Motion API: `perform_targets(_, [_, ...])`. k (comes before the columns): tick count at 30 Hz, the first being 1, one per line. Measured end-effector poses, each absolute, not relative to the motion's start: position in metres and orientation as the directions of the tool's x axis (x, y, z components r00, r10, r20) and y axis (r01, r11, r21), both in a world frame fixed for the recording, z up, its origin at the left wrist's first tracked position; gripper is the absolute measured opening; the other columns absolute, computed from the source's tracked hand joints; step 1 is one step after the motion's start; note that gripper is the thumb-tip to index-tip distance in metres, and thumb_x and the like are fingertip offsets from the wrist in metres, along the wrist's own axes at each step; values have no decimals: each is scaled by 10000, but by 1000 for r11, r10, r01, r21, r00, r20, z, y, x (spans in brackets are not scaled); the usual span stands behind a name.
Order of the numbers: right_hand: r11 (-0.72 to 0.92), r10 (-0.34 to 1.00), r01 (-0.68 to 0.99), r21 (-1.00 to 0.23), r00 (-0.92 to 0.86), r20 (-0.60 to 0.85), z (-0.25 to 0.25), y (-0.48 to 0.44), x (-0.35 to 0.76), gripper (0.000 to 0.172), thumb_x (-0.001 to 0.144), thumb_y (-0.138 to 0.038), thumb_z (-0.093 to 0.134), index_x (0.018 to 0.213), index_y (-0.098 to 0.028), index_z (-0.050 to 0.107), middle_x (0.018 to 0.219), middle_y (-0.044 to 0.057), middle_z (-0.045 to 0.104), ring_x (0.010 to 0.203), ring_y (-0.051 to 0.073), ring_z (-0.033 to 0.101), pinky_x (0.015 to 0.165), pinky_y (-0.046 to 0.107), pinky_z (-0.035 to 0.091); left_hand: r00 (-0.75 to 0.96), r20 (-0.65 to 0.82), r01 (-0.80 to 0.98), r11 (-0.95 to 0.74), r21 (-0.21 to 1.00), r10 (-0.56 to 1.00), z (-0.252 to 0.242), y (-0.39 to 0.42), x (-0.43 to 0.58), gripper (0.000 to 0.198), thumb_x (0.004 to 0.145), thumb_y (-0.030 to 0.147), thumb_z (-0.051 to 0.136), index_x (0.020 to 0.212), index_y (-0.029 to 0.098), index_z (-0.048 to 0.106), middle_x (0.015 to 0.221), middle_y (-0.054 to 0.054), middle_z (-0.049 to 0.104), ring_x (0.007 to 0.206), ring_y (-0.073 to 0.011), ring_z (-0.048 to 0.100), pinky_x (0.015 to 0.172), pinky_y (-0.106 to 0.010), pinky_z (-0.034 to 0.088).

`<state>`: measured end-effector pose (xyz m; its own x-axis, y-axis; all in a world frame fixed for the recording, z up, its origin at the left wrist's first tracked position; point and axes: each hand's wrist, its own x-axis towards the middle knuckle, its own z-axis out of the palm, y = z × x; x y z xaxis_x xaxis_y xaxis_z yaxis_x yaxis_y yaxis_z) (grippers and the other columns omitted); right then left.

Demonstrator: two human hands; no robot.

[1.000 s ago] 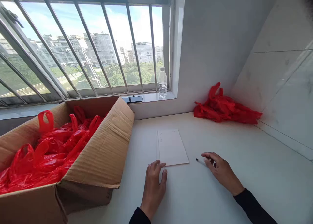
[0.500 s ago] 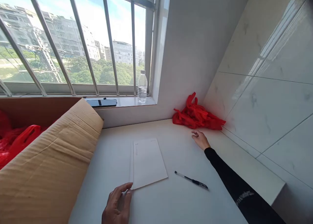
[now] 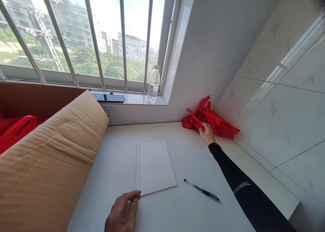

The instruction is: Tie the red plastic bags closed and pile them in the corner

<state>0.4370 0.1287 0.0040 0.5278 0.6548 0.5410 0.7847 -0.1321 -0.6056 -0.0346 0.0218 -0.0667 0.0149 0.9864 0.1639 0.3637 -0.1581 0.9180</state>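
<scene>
My right hand (image 3: 207, 134) reaches to the back of the white table, its fingers curled into a crumpled heap of red plastic bags (image 3: 215, 122). Some of those fingertips are hidden in the red folds. At the front, my left hand (image 3: 123, 210) has thumb and forefinger closed at the lower left corner of a white notebook (image 3: 157, 167). The notebook lies flat, with small print near its top left and a see-through strip along its left edge. To the right of it, a black pen (image 3: 201, 190) with a clear barrel lies on the table.
A large cardboard box (image 3: 58, 147) holding red plastic bags (image 3: 19, 129) fills the left side. On the windowsill are a phone (image 3: 108, 97) and a clear water bottle (image 3: 153, 85). Tiled wall (image 3: 286, 123) bounds the right, and window bars (image 3: 123, 39) stand behind.
My right hand has moved forward from in front of the red bags and closed into them. My left hand stays at the notebook's corner. The view has shifted slightly.
</scene>
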Motion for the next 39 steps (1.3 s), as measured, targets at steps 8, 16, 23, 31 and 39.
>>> perform_targets(8, [142, 701, 661, -737, 458, 546, 53, 72, 354, 446, 944, -348, 541, 1346, -162, 594, 1440, 142, 569, 1360, 269, 509, 1168, 487, 394, -21, 102, 188, -96, 978, 995, -43, 14, -35, 329, 818, 563, 640, 928, 263, 721, 1035, -51, 730, 1035, -293, 672, 1032, -468, 494])
perform_targets(16, [362, 897, 403, -841, 96, 432, 52, -54, 173, 442, 956, -294, 600, 1391, -363, 564, 1395, 53, 603, 1281, 268, 579, 1044, 458, 533, 407, -146, -553, 370, 746, 902, -4, 15, 0, 548, 911, 583, 567, 1384, 306, 544, 1417, -98, 594, 1342, -317, 527, 1004, -462, 530])
perform_targets(23, [165, 916, 153, -974, 341, 209, 16, -36, 152, 360, 968, -429, 590, 1323, -374, 560, 1261, 59, 615, 1079, 246, 611, 917, 433, 536, 531, -144, -507, 449, 736, 835, -1, 8, -30, 507, 829, 543, 674, 1212, 210, 667, 1075, -148, 727, 1013, -366, 689, 672, -447, 608])
perform_targets(31, [52, 997, -207, -977, 67, 39, -13, -10, 149, 330, 948, -483, 618, 1162, -236, 666, 1109, 72, 697, 977, 232, 626, 818, 349, 519, 441, -159, -351, 333, 875, 883, -9, 9, -16, 410, 881, 494, 681, 1148, 183, 707, 833, -29, 707, 712, -160, 612, 710, -283, 528])
perform_targets(39, [29, 998, -180, -983, -51, 39, -8, -12, 159, 315, 930, -488, 642, 1141, -260, 697, 1009, 35, 693, 874, 199, 602, 773, 315, 502, 476, -101, -280, 260, 924, 874, -4, 13, -16, 391, 884, 434, 691, 1188, 189, 712, 1004, -64, 736, 858, -205, 643, 796, -303, 518])
